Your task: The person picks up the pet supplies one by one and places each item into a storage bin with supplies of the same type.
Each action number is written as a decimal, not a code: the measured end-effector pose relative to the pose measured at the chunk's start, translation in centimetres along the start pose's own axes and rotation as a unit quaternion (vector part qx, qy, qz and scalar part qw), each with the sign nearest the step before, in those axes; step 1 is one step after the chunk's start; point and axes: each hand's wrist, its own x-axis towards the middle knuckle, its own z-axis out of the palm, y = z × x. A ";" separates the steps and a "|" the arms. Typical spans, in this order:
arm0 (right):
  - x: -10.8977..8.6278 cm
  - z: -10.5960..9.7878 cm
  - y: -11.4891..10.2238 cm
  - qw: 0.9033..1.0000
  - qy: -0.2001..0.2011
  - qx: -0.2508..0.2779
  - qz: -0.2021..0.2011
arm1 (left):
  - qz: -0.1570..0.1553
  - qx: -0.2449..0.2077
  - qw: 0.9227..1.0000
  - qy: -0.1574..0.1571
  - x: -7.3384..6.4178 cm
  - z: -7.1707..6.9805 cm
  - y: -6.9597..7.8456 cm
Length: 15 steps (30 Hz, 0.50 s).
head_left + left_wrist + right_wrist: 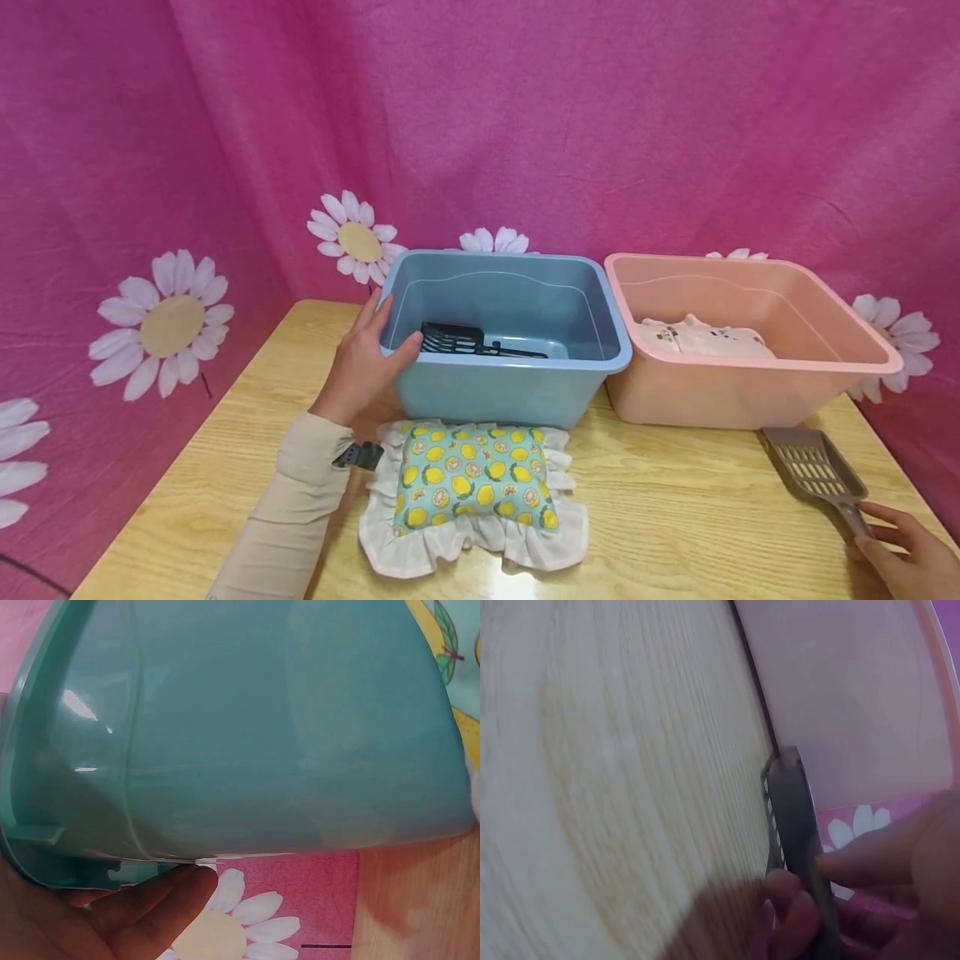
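Brown scoop (819,472) in right hand (911,557), left hand (363,362) apart.

We see a pale wooden table (675,508) with streaky grain. On it, side by side, stand a blue tub (495,396) and a pink tub (705,396); before the blue one lies a frilled cushion (472,479). Whether the brown scoop (834,492) touches the table, we cannot tell.

Left hand (363,358): gripping, thumb apart from fingers (381,315)
Left forearm (288,500): sleeved, slanting inward
Right hand (911,554): pinching, digits curled
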 end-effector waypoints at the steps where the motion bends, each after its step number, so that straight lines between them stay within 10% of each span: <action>1: 0.1 0.0 -0.1 1.000 -0.003 0.000 0.009 | 0.002 0.000 1.000 0.001 0.0 0.0 0.0; 15: 0.6 0.1 -0.8 0.993 0.006 0.040 0.110 | 0.012 -0.003 1.000 0.008 0.0 0.0 0.1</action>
